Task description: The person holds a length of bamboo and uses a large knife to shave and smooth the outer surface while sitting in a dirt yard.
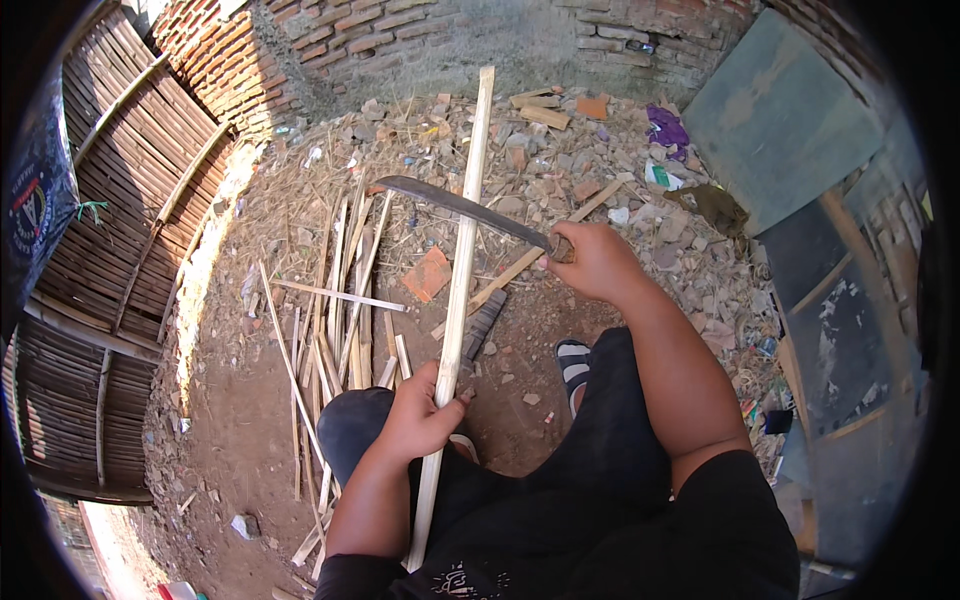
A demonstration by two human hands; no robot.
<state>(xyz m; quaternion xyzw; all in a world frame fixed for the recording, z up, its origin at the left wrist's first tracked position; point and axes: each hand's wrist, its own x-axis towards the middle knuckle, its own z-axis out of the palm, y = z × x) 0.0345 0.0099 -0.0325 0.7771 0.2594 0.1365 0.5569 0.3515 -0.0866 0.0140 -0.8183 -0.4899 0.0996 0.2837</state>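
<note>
My left hand (423, 408) is wrapped round the lower part of a long pale wooden strip (461, 270), which slants up and away from my lap. In my right hand (592, 262) is the handle of a machete (440, 198) with a dark, curved blade. Its blade lies across the upper part of the strip and points to the left; whether the edge bites into the wood cannot be made out. Beneath, a dark block-like piece (484, 324) rests on the dirt between my feet, beside the strip.
Several split wooden strips (340, 290) lie piled on the ground at left. Rubble (540, 150) and a flat brick-red tile piece (427, 275) are scattered ahead. A brick wall (400, 40) stands behind, a bamboo panel (140, 180) at left, and greenish boards (785, 120) lean at right.
</note>
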